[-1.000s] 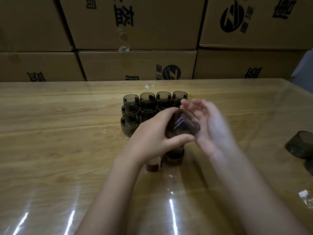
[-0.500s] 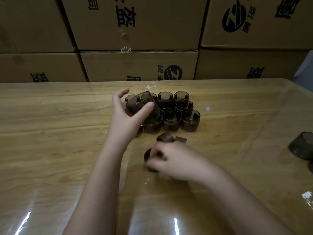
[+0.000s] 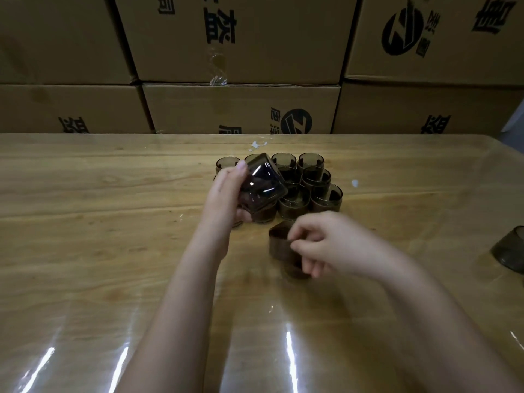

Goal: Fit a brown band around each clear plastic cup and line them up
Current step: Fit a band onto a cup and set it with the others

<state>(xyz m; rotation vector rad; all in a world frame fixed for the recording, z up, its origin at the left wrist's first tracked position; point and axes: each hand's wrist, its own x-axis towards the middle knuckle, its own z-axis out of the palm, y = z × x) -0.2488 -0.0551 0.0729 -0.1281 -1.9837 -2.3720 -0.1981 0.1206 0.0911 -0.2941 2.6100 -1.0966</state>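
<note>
From the head view, our left hand (image 3: pixel 226 194) grips a cup (image 3: pixel 262 182), tilted and lifted over the near left of the banded cups (image 3: pixel 312 182) grouped mid-table (image 3: pixel 113 222). Whether this cup already wears its band, we cannot tell. Our right hand (image 3: pixel 326 242) pinches a band (image 3: pixel 279 242) between thumb and forefinger, just in front of the group, with what looks like a second band (image 3: pixel 293 270) under the curled fingers. To do this well, we should level the cup before lowering it into the open near-left spot, so that it nudges no neighbour. We should lift only the pinched band, keep its loop round and leave the other lying. A loose cup (image 3: pixel 510 249) waits at the right edge.
</note>
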